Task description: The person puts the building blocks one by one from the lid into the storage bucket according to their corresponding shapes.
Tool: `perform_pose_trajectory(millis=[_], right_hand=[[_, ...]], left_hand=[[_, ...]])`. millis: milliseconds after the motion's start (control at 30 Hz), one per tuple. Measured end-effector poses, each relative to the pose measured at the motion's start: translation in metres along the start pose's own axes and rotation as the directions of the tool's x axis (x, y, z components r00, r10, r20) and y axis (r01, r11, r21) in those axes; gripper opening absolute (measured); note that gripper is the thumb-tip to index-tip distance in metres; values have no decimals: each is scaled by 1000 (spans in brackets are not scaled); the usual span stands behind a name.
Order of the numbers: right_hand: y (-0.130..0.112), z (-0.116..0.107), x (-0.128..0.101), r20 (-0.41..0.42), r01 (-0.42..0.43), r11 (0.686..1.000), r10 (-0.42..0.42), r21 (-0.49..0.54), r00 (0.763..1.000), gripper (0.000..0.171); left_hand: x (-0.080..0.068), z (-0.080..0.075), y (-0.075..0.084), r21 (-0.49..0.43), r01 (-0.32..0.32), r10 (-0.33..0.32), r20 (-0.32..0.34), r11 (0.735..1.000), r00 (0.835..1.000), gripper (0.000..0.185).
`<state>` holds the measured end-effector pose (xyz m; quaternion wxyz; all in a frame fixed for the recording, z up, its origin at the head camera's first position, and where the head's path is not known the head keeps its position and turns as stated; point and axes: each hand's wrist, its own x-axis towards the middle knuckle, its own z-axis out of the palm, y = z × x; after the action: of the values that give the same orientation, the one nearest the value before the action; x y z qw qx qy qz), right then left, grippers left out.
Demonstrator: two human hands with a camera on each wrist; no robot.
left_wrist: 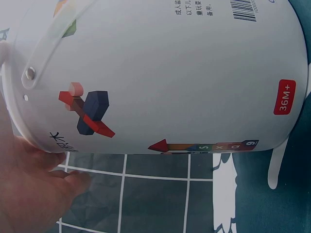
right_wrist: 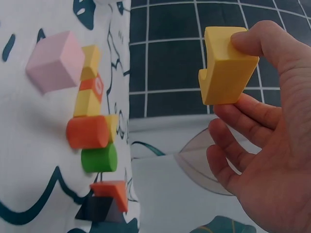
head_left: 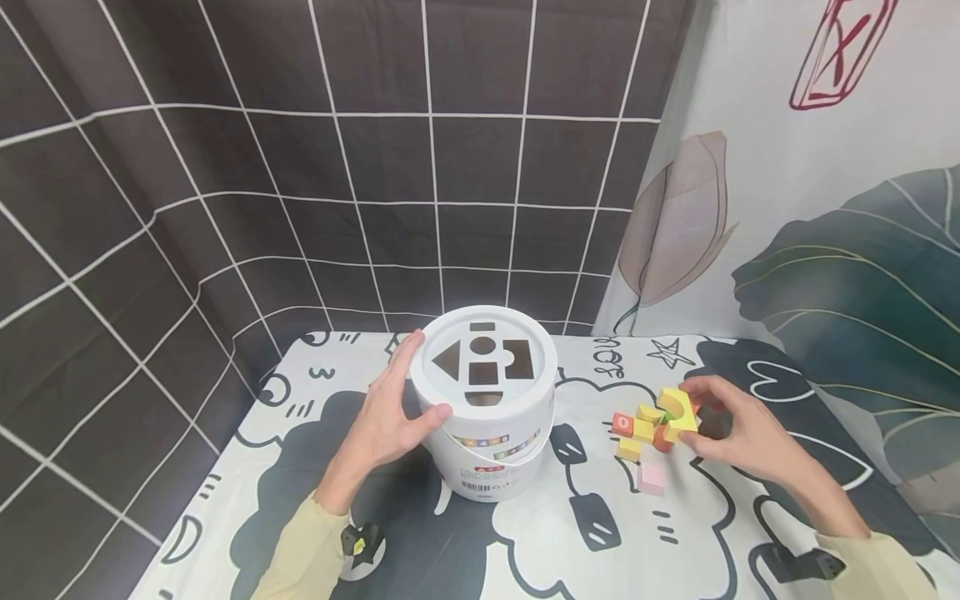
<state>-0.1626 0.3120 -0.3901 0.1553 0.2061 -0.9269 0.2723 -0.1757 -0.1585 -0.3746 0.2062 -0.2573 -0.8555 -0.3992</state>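
A white bucket (head_left: 487,433) with a shape-sorter lid (head_left: 483,360) stands on the table. My left hand (head_left: 390,417) holds its left side, thumb on the front wall and fingers by the lid's rim; the left wrist view shows the bucket's printed wall (left_wrist: 160,73) close up. My right hand (head_left: 738,429) pinches a yellow arch block (head_left: 678,412) just above a small pile of blocks (head_left: 641,429). In the right wrist view the yellow arch block (right_wrist: 224,68) sits between thumb and fingers, lifted off the cloth.
Loose blocks lie by the right hand: a pink cube (head_left: 651,478), an orange cylinder (right_wrist: 87,132), a green cylinder (right_wrist: 99,158), yellow pieces (right_wrist: 90,82) and a red wedge (right_wrist: 112,190). A cartoon-print cloth (head_left: 570,533) covers the table. Dark gridded curtain behind.
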Motion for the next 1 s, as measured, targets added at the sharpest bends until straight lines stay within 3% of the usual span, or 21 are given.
perform_pose_trajectory(millis=[167, 400, 1000], right_hand=[[-6, 0, 5, -23, 43, 999, -43, 17, 999, 63], [-13, -5, 12, 1, 11, 999, -11, 53, 1000, 62], [-31, -6, 35, -10, 69, 995, -69, 65, 998, 57]], left_hand=[[0, 1, 0, 1, 3, -3, 3, 1000, 1000, 94], [0, 1, 0, 1, 9, -9, 4, 1000, 1000, 93], [0, 1, 1, -4, 0, 0, -5, 1000, 1000, 93]])
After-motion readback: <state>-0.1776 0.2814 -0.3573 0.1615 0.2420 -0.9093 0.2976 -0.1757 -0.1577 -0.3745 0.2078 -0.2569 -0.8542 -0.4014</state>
